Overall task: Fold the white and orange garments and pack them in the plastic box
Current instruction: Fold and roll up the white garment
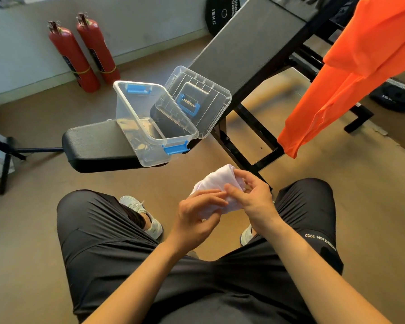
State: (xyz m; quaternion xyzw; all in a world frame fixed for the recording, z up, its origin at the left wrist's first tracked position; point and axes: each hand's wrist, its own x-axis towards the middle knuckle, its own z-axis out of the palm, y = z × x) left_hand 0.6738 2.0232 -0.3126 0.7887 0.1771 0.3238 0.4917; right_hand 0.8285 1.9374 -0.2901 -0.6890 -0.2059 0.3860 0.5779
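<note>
Both hands grasp the white garment (216,183), bunched into a small bundle above the floor between the person's knees. The left hand (197,216) pinches it from below and the right hand (253,195) curls its fingers over the near side. The box (129,108) sits open and empty on the counter (96,146), its lid (211,97) propped beside it. The orange garment (351,73) hangs at the right, well apart from the hands.
</note>
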